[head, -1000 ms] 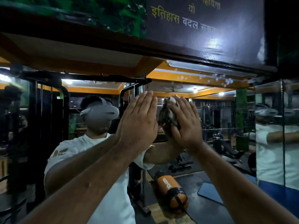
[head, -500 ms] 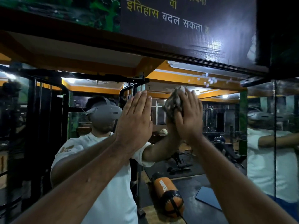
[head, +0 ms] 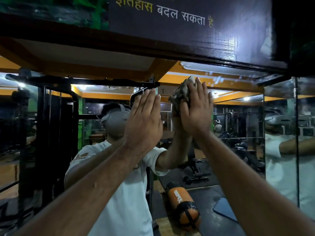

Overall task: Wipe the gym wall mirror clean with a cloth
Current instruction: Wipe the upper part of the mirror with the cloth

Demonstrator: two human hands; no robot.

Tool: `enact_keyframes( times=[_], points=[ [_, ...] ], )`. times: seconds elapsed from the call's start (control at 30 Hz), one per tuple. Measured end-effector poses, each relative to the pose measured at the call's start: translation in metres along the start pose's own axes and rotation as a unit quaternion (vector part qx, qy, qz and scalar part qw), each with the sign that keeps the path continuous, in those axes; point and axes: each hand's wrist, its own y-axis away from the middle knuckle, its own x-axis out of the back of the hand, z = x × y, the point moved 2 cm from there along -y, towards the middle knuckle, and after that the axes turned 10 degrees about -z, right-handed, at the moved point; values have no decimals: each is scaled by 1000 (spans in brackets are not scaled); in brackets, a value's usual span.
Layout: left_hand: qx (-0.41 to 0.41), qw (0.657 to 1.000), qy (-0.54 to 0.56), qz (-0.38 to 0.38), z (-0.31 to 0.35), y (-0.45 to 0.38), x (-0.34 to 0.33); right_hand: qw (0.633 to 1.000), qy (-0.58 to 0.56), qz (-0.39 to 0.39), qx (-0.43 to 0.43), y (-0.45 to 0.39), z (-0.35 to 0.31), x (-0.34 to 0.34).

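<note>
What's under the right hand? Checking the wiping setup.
A crumpled cloth, pressed to the mirror by the right hand. The cloth's covered part and the glass beneath are hidden.

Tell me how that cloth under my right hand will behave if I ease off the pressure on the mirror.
The cloth looks bunched and creased, so it is probably soft and floppy, not stiff. The right hand presses it flat-fingered against the mirror rather than gripping it, so it would likely slide or drop. It seems light; straight fingers alone hold it up.

gym — mirror (head: pixel 238 159), weight rack (head: pixel 51 133), punching bag (head: pixel 183 206)
</note>
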Motion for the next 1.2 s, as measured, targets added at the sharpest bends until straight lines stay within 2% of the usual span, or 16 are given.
enact_keyframes(
  times=[0.03, 0.13, 0.2, 0.33, 0.37, 0.4, 0.5, 0.57, 0.63, 0.77, 0.83, 0.93, 0.97, 1.0, 1.13, 1.2],
  points=[
    [-4, 1000, 3, 2, 2, -3, -2, 1000, -4, -9, 10, 5, -4, -1],
    [-14, 1000, 19, 6, 8, -9, -8, 991, 25, -57, 118, 37, 9, -5],
    [-21, 1000, 13, 11, 12, -13, -14, 988, 47, -63, 136, 45, 32, 0],
    [-40, 999, -4, 32, 19, -24, -16, 999, -12, 13, -44, 2, 47, 18],
    [-45, 998, -7, 33, 19, -27, -15, 997, -27, 22, -65, -6, 39, 18],
    [-48, 998, -8, 32, 20, -29, -15, 998, -31, 18, -54, -8, 31, 16],
    [-52, 998, -3, 23, 19, -28, -15, 996, 7, -23, 81, 12, 21, 3],
    [-52, 998, -4, 23, 18, -24, -18, 992, 32, -31, 119, 26, 35, 4],
    [-53, 998, -10, 25, 19, -21, -20, 997, 28, -3, 69, 22, 52, 12],
    [-56, 998, -12, 17, 26, -23, -20, 992, -30, 61, -105, 4, 49, 16],
    [-55, 998, -9, 11, 31, -25, -22, 994, -39, 46, -86, 14, 40, 8],
    [-60, 998, -12, 2, 40, -27, -29, 999, -3, -13, 48, 47, 52, 5],
    [-62, 998, -14, 3, 44, -27, -31, 998, 10, -19, 61, 53, 66, 9],
    [-64, 998, -14, 5, 48, -29, -34, 999, 13, -8, 42, 52, 82, 15],
    [-44, 999, -5, 8, 67, -38, -42, 985, -27, 69, -153, 28, 114, 30],
    [-39, 999, 0, 8, 82, -43, -48, 989, -27, 51, -133, 26, 109, 28]
  ],
)
